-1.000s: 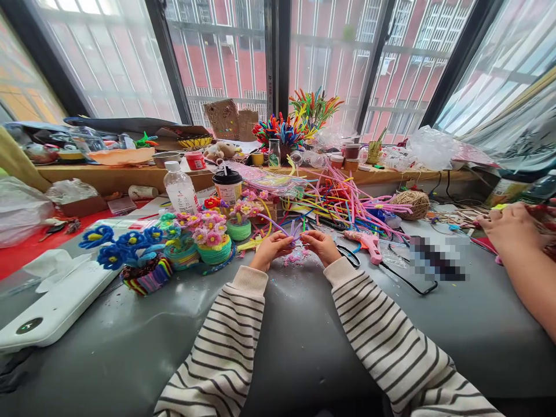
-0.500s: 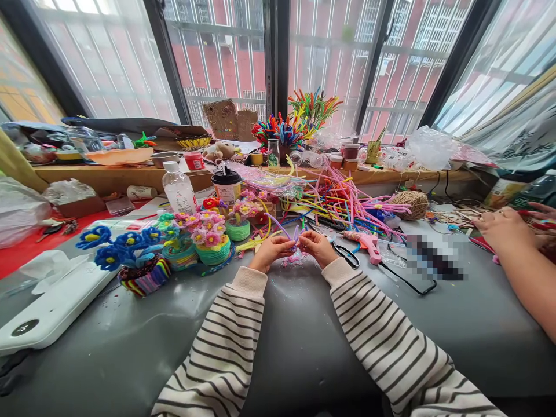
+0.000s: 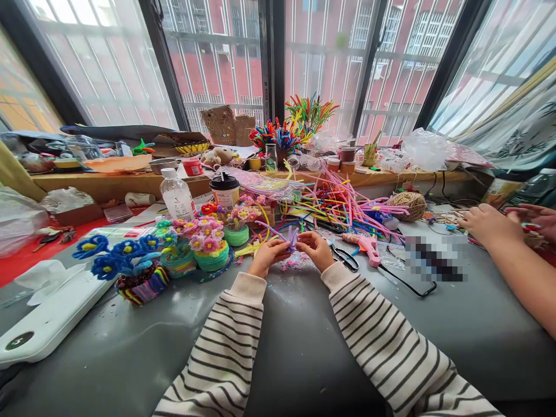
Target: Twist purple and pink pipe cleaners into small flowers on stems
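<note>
Purple pipe cleaners [image 3: 293,236], bent into a small bunch with several ends sticking up, are held between my hands above the grey table. My left hand [image 3: 270,256] pinches them from the left, and one long purple end runs up and left past its fingertips. My right hand [image 3: 317,250] has its thumb and fingers closed on the bunch from the other side. Pink fuzzy scraps [image 3: 292,264] lie on the table just below. Black-handled scissors [image 3: 346,258] and a pink glue gun [image 3: 371,250] rest to the right of my right hand.
Pipe-cleaner flower pots, one with blue flowers [image 3: 125,255] and one with pink flowers [image 3: 211,237], stand on the left near a water bottle [image 3: 177,194] and a lidded cup [image 3: 225,191]. Loose pipe cleaners [image 3: 339,197] pile up behind. Another person's hand [image 3: 493,226] works at far right.
The purple pipe-cleaner ends now stand more spread and visible between my fingers. My hands stay together with small finger shifts. The view has tilted slightly, and the other person's hands moved a little.
</note>
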The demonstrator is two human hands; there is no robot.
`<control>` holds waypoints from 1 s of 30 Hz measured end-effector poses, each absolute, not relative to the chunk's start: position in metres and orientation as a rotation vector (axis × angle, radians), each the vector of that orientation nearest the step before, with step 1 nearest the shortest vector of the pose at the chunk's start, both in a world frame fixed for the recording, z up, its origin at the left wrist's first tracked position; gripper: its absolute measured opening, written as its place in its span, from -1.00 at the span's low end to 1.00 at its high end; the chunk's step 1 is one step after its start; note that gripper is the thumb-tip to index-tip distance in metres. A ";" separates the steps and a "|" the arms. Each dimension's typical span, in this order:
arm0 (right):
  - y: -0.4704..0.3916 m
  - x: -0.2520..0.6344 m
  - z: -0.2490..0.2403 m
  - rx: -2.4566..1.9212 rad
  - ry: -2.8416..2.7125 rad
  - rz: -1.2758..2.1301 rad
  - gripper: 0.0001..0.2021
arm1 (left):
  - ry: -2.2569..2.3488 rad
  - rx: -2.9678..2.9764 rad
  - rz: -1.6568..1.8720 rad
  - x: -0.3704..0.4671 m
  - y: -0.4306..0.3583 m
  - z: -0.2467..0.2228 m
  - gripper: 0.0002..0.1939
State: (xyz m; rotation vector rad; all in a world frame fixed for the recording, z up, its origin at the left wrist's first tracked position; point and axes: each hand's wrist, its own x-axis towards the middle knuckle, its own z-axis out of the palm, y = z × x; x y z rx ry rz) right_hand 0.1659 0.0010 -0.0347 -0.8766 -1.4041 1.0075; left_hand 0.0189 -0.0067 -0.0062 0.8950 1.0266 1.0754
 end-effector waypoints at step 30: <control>-0.012 0.164 -0.025 -0.987 -1.873 0.253 -0.82 | 1.012 0.940 1.102 0.019 -0.010 -0.005 -0.75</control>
